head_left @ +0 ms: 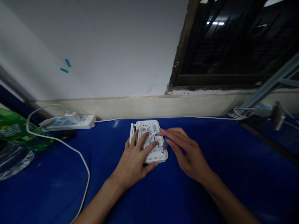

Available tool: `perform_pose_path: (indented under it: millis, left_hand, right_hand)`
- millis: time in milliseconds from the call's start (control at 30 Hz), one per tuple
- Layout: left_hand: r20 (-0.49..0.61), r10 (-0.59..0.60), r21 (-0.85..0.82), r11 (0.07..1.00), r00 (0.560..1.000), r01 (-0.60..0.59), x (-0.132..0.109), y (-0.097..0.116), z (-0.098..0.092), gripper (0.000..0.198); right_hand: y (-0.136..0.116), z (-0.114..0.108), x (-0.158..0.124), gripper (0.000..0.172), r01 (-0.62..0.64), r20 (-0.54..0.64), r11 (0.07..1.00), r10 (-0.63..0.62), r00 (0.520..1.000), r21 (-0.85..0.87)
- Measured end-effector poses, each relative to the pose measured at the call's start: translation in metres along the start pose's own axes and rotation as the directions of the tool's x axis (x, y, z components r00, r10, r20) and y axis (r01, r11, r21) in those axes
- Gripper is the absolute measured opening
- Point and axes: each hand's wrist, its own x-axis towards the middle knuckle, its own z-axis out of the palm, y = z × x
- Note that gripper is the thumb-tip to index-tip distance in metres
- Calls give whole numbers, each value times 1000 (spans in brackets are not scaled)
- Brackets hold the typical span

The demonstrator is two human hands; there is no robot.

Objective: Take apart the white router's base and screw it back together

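Observation:
A white router lies underside up on the blue table, with vent holes, printed labels and a folded antenna along its left edge. Across its underside my left hand rests with fingers spread and stretched out, holding nothing. At the router's right edge my right hand pinches a small screwdriver with a translucent purple handle. Its lower end is at the round hole near the router's front right corner. Whether the tip sits inside that hole I cannot tell.
A white power strip with a plugged-in charger stands back left; its white cable loops to the front edge. Far left are a green bottle and a clear plastic item. A metal post and cables are at right.

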Motion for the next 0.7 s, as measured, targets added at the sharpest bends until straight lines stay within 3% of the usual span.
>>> perform_pose_path:
  millis: [167,367,467,600,700]
  left_hand:
    - [12,-6,2,1000,1000,6,0,0,0,68]
    - [19,-12,5,1000,1000,12,0,1,0,64]
    - [21,-13,10,1000,1000,13,0,1,0,66]
    - [22,-12,12,1000,1000,11,0,1,0,67]
    - [17,-12,13,1000,1000,12,0,1,0,66]
  right_hand:
    - [1,3,0,26,49,-121,998,-53,991,-37]
    - [2,0,0,44,1,-6,1000,-1,1000,-3]
    - [3,0,1,39,43,-32,999,-43,999,6]
    - [4,0,1,24,62,-130,991,-77,988,-115]
    - [4,-1,0,35,22,-73,992,-31,997,-125]
